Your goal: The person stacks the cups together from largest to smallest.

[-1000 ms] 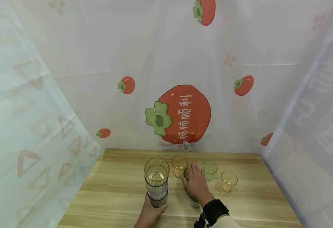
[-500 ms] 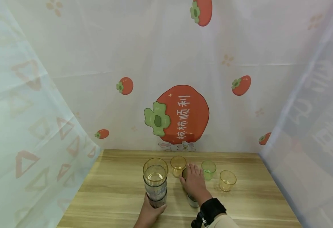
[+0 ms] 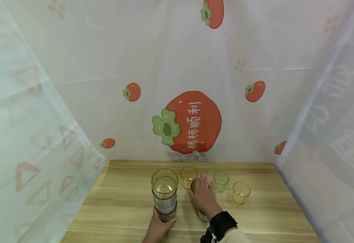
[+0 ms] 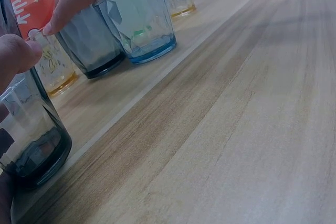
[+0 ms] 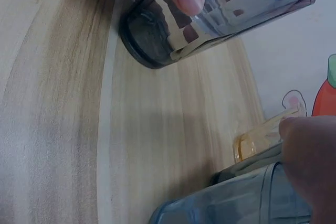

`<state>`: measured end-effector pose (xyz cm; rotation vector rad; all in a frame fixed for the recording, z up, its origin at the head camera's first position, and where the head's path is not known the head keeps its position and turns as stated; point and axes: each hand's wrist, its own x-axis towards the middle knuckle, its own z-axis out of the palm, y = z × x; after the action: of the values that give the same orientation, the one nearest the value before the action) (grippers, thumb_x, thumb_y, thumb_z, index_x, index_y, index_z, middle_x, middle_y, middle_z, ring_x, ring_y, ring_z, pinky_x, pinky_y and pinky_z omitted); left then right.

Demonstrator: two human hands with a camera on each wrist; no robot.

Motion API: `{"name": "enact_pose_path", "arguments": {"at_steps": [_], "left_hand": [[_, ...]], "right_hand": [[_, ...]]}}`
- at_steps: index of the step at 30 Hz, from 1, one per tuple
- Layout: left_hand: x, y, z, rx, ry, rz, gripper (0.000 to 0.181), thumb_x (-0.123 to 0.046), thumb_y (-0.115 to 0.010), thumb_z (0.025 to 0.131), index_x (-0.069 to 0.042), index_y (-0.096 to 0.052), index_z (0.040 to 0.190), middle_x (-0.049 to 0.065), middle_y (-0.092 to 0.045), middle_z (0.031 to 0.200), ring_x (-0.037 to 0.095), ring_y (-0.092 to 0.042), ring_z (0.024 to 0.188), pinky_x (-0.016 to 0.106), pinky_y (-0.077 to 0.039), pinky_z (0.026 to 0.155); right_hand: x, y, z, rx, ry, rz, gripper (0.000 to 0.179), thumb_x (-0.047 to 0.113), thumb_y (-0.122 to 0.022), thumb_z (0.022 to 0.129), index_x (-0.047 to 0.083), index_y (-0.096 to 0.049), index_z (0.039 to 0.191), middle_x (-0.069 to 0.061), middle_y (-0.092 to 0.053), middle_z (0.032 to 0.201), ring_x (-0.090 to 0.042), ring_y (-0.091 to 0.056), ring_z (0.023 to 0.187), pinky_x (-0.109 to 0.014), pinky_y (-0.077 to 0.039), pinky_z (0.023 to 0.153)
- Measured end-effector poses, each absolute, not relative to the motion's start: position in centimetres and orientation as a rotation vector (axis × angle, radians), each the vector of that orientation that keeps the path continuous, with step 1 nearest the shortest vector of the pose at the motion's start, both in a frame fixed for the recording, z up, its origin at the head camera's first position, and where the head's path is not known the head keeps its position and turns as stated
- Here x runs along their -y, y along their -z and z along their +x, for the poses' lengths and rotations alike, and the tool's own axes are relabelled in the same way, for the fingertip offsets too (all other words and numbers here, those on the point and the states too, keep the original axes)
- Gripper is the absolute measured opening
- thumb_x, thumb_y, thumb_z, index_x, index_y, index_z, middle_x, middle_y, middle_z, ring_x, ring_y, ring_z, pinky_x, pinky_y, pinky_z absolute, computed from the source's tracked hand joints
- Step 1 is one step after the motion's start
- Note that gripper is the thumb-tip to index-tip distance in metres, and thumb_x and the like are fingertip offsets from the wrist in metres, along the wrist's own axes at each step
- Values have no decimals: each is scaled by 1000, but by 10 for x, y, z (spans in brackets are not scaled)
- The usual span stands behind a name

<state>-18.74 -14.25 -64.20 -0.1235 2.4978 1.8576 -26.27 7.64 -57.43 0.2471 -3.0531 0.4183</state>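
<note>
In the head view my left hand (image 3: 158, 225) grips the lowest part of a tall stack of glasses (image 3: 165, 199), topped by a yellow glass (image 3: 165, 180) above dark grey ones. The right wrist view shows the left thumb lying across the dark grey bottom glass (image 5: 152, 35). My right hand (image 3: 203, 196) reaches over a grey glass (image 4: 92, 48), thumb and fingers at its rim; the palm hides much of it from above. Close beside stands a blue glass (image 4: 142, 22), partly under the right wrist in the head view.
Beyond the right hand stand a yellow glass (image 3: 188, 177), a green glass (image 3: 221, 181) and another yellow glass (image 3: 241, 192). They rest on a wood-grain table (image 3: 119, 195). A printed cloth (image 3: 128, 125) rises along its back edge, with cloth at both sides.
My right hand has shifted slightly left over the grey glass, showing more of its dark rim. The left hand keeps its grip on the stack; the head view has drifted a little.
</note>
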Motion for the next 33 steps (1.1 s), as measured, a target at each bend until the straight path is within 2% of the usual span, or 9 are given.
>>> {"name": "enact_pose_path", "arguments": {"at_steps": [8,16,27,33], "left_hand": [[142,643,-187,-2490,-1871,-103,106,-29,-90,76,0,-21,151,28,-45,145,45,-46,134,60,-39,107],[142,644,-187,-2489,-1890,-84,104,-28,-91,76,0,-23,150,26,-47,143,42,-47,132,56,-41,106],[143,644,-189,-2482,-1920,-35,102,-24,-90,77,1,-23,149,26,-48,142,42,-48,132,55,-41,106],[144,641,-187,-2475,-1877,-64,103,-26,-89,78,2,-21,150,28,-47,143,44,-48,132,56,-41,105]], "right_hand": [[-67,578,-259,3081,-392,242,78,52,-44,106,-1,-23,159,-27,-18,164,-44,-14,153,-69,-11,119],[-57,578,-252,3063,-362,263,77,52,-46,105,-1,-27,158,-27,-21,164,-44,-18,152,-70,-10,119],[-47,572,-237,3073,-330,423,74,49,-50,104,0,-31,156,-27,-24,162,-43,-23,150,-67,-17,119],[-48,556,-227,3163,-434,551,76,41,-63,100,2,-31,157,-24,-23,164,-45,-21,150,-66,-25,117]]}}
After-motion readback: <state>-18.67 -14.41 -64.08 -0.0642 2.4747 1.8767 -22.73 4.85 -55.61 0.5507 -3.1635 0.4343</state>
